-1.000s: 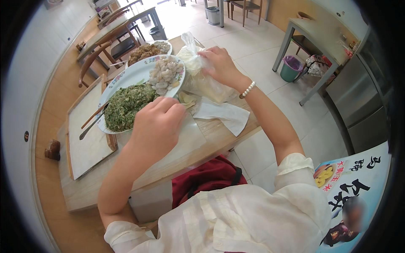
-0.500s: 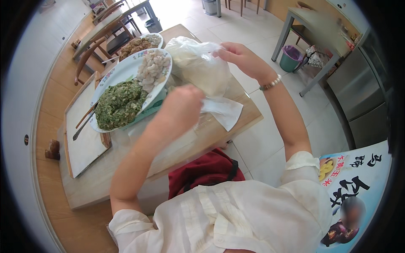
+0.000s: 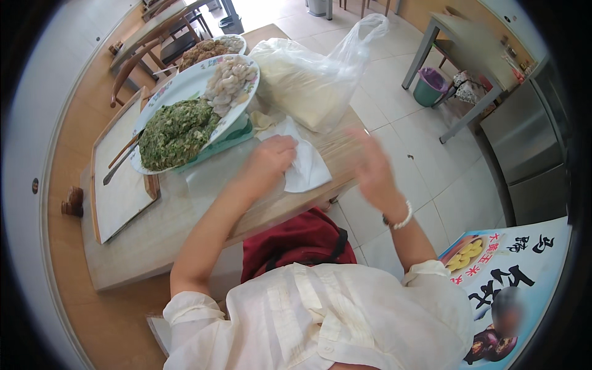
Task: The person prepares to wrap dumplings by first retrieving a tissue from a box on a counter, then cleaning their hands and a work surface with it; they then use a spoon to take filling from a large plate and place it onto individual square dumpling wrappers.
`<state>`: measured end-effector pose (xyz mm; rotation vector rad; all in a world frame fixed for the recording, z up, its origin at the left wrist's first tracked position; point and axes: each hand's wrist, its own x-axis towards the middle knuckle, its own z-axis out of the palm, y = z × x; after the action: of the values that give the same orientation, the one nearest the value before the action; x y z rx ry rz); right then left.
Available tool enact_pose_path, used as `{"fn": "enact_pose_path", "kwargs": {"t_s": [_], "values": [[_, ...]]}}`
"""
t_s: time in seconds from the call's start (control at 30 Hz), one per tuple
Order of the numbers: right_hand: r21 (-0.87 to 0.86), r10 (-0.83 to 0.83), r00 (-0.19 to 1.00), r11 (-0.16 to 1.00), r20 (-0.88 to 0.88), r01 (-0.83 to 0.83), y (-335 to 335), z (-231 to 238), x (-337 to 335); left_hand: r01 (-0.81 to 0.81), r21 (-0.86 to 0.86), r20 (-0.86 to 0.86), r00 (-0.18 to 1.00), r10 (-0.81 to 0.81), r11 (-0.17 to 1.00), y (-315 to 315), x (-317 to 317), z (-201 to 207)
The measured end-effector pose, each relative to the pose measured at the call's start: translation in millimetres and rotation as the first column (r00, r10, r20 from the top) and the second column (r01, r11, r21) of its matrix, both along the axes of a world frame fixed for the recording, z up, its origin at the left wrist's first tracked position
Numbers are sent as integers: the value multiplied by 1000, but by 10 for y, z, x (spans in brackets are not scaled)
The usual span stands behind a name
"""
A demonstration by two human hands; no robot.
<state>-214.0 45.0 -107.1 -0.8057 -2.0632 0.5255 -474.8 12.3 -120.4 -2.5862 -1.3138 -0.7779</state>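
Note:
My left hand (image 3: 266, 161) is closed over one side of a white tissue (image 3: 312, 169) on the wooden table. Smeared by motion, my right hand (image 3: 373, 169) hovers at the table's right edge, apart from the bag. A clear plastic bag (image 3: 308, 83) of pale, flat contents stands beyond the tissue, its handles sticking up. Left of it, a large flowered oval plate (image 3: 161, 97) holds chopped green filling (image 3: 176, 135) and a pile of peeled shrimp (image 3: 228, 85). A small pale scrap (image 3: 262, 121), perhaps dough, lies between plate and bag.
Chopsticks (image 3: 123, 153) and a metal-handled utensil (image 3: 116, 169) lean on the plate. Behind sits another plate with brown filling (image 3: 200, 52). A wood-framed white tray (image 3: 120, 185) lies left on the table (image 3: 203, 209). A bin (image 3: 430, 86) and a steel cabinet (image 3: 524, 148) stand right.
My right hand has let go of the bag's top and come back toward me; the bag's handles now stand loose. My left hand has shifted slightly, and the tissue lies nearer.

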Motion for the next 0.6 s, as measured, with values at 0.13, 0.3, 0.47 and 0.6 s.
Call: {"fn": "enact_pose_path", "kwargs": {"t_s": [0.13, 0.3, 0.47, 0.6], "values": [[229, -80, 873, 973, 481, -37, -405, -159, -321, -53, -81, 192, 979, 68, 995, -40, -31, 177], [134, 73, 905, 981, 419, -142, -222, -225, -614, -72, -112, 239, 966, 98, 991, -88, -86, 57], [-45, 78, 990, 996, 120, -73, -139, -26, -576, 19, -220, 112, 994, 6, 975, -153, -67, -15], [49, 149, 989, 988, -1, -149, -10, 254, -880, -17, -144, 98, 995, 31, 989, -122, -23, -16]]}}
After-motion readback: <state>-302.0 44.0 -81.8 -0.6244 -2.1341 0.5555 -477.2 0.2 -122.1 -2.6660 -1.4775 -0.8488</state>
